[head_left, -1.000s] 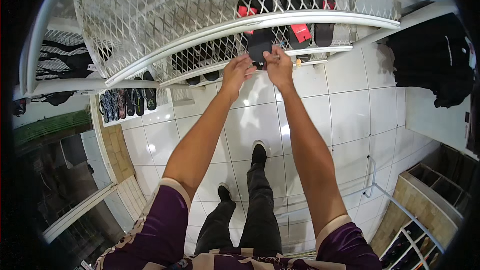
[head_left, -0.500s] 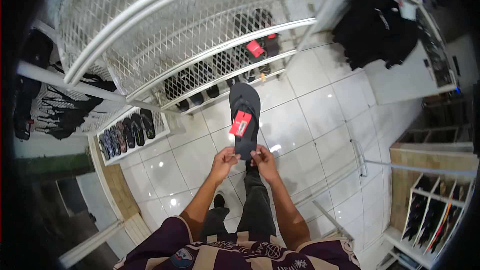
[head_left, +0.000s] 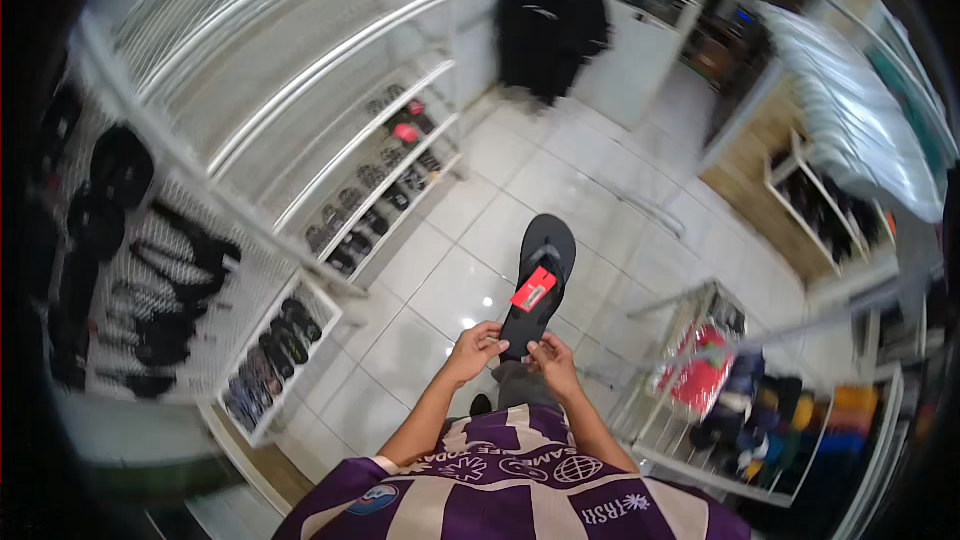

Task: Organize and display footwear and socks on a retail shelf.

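Observation:
A black flip-flop is held out in front of me over the tiled floor, toe end pointing away. A red tag with a white label hangs at its strap. My left hand pinches the heel end at its left edge. On the opposite edge of the heel, my right hand grips with thumb and fingers. What lies under the sole is hidden.
A white mesh rack with shoes on its low shelves stands at the left. Nearer is a white tray of sandals. Black garments hang at the back. A wire bin of folded, coloured goods stands at right.
My view has swung to the right, bringing hanging pale garments and the wire bin into sight. Both hands keep hold of the flip-flop, which appears farther right and lower.

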A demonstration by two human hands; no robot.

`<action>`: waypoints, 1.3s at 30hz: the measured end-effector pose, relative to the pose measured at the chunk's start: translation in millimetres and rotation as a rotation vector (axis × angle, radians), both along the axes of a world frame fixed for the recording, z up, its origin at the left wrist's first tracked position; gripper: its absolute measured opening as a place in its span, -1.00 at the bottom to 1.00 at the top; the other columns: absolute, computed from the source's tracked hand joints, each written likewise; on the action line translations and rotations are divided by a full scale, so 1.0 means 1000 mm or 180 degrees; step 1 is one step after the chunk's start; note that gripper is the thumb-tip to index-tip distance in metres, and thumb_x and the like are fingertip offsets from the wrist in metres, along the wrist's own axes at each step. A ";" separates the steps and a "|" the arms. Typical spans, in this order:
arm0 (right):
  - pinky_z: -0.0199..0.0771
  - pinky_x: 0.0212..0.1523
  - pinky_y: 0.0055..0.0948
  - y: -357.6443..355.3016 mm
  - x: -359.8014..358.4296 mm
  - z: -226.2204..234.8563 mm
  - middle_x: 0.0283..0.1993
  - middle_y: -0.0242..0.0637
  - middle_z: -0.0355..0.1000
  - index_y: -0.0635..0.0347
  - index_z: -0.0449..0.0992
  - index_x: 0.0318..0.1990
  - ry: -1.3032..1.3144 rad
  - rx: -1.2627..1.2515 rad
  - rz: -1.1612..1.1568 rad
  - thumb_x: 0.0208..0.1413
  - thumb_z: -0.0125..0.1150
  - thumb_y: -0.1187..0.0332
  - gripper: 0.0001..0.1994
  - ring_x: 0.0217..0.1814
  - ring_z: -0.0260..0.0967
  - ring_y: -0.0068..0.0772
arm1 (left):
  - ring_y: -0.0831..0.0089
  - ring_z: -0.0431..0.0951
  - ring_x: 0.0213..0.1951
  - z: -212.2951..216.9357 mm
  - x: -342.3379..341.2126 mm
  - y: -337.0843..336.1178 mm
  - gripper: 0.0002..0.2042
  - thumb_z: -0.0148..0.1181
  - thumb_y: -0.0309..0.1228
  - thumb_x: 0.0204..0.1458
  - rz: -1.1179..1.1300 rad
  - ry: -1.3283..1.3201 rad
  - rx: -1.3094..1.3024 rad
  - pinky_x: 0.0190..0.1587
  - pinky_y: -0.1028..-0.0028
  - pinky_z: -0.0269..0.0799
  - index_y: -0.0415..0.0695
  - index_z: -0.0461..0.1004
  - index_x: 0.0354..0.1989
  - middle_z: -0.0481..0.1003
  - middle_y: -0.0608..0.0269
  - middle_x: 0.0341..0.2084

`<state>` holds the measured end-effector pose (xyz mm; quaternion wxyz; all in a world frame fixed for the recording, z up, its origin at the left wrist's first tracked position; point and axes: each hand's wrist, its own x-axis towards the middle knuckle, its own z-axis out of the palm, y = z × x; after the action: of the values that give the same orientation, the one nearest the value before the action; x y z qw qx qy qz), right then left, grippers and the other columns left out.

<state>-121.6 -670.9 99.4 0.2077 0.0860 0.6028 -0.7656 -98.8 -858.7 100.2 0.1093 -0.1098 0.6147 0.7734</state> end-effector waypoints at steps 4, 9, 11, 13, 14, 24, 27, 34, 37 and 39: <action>0.38 -0.44 -0.58 0.062 0.076 -0.003 -0.40 -0.39 0.41 0.27 0.42 -0.17 0.0082 0.0566 -0.0203 0.06 0.26 0.31 -0.73 -0.41 0.38 -0.59 | 0.56 0.48 -0.25 0.016 0.025 0.040 -0.70 0.23 -0.56 -0.03 -0.1145 -0.0206 -0.0103 -0.18 0.59 0.39 -0.25 0.41 -0.08 0.49 0.24 -0.26; 0.37 -0.45 -0.58 0.124 0.134 0.008 -0.40 -0.41 0.43 0.24 0.43 -0.16 -0.0238 0.0896 -0.0663 0.04 0.28 0.25 -0.70 -0.39 0.38 -0.61 | 0.56 0.47 -0.25 0.019 0.027 0.115 -0.68 0.22 -0.55 -0.04 -0.2097 -0.0216 -0.0416 -0.19 0.59 0.37 -0.24 0.42 -0.07 0.49 0.26 -0.26; 0.38 -0.47 -0.58 0.151 0.157 0.000 -0.38 -0.40 0.44 0.24 0.42 -0.14 -0.0309 0.0868 -0.1041 0.05 0.27 0.24 -0.69 -0.38 0.38 -0.62 | 0.56 0.47 -0.26 0.020 0.027 0.156 -0.68 0.22 -0.55 -0.04 -0.2432 -0.0141 -0.0501 -0.19 0.59 0.36 -0.24 0.42 -0.06 0.49 0.25 -0.26; 0.38 -0.47 -0.57 0.184 0.178 -0.002 -0.36 -0.40 0.44 0.23 0.42 -0.13 -0.0335 0.0821 -0.1421 0.05 0.26 0.25 -0.69 -0.38 0.39 -0.61 | 0.54 0.48 -0.27 0.017 0.030 0.203 -0.68 0.22 -0.53 -0.03 -0.2732 -0.0128 -0.0521 -0.20 0.57 0.37 -0.23 0.42 -0.06 0.49 0.26 -0.27; 0.39 -0.47 -0.57 0.199 0.192 -0.003 -0.35 -0.39 0.44 0.23 0.41 -0.12 -0.0369 0.0784 -0.1596 0.06 0.25 0.26 -0.70 -0.37 0.39 -0.60 | 0.54 0.48 -0.28 0.016 0.034 0.226 -0.68 0.22 -0.52 -0.03 -0.2889 -0.0144 -0.0533 -0.20 0.57 0.37 -0.23 0.42 -0.06 0.49 0.27 -0.27; 0.50 -0.39 -0.49 0.375 0.282 0.002 -0.18 -0.26 0.42 0.25 0.24 0.12 -0.0594 -0.0206 -0.3515 0.12 0.16 0.37 -0.57 -0.27 0.44 -0.44 | 0.53 0.47 -0.32 -0.009 0.097 0.488 -0.72 0.18 -0.51 0.03 -0.3678 -0.0223 -0.0316 -0.25 0.55 0.40 -0.27 0.43 -0.06 0.47 0.27 -0.33; 0.54 -0.31 -0.46 0.440 0.291 -0.023 -0.15 -0.20 0.41 0.27 0.23 0.10 -0.0632 -0.0387 -0.3827 0.10 0.17 0.42 -0.58 -0.23 0.46 -0.37 | 0.55 0.46 -0.34 -0.029 0.111 0.565 -0.68 0.17 -0.47 0.05 -0.3778 -0.0299 -0.0542 -0.30 0.57 0.39 -0.30 0.41 -0.01 0.46 0.30 -0.35; 0.59 -0.27 -0.43 0.617 0.245 -0.084 -0.13 -0.13 0.39 0.37 0.24 -0.01 -0.0188 -0.0273 -0.4394 0.05 0.16 0.54 -0.65 -0.24 0.47 -0.32 | 0.41 0.51 -0.20 -0.119 0.083 0.730 -0.55 0.10 -0.48 0.08 -0.3541 0.1182 -0.0729 -0.14 0.49 0.41 -0.24 0.25 0.17 0.45 0.04 -0.07; 0.59 -0.27 -0.43 0.699 0.243 -0.120 -0.17 -0.09 0.40 0.38 0.19 0.03 -0.0284 -0.0242 -0.4908 0.05 0.16 0.56 -0.60 -0.28 0.48 -0.28 | 0.36 0.53 -0.18 -0.102 0.090 0.799 -0.50 0.08 -0.47 0.08 -0.3827 0.0895 -0.1464 -0.11 0.45 0.42 -0.17 0.16 0.23 0.37 -0.09 0.05; 0.59 -0.28 -0.42 0.735 0.227 -0.141 -0.19 -0.07 0.41 0.38 0.17 0.05 -0.0283 -0.0357 -0.4964 0.05 0.16 0.56 -0.58 -0.29 0.49 -0.27 | 0.38 0.53 -0.22 -0.114 0.080 0.819 -0.53 0.08 -0.43 0.09 -0.3790 0.0753 -0.1601 -0.16 0.47 0.43 -0.17 0.20 0.20 0.42 -0.02 -0.01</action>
<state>105.3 64.1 -41.8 -0.3621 0.5046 0.3199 -0.7155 -19.1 -39.9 -14.1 0.4214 0.3127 0.7403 0.4203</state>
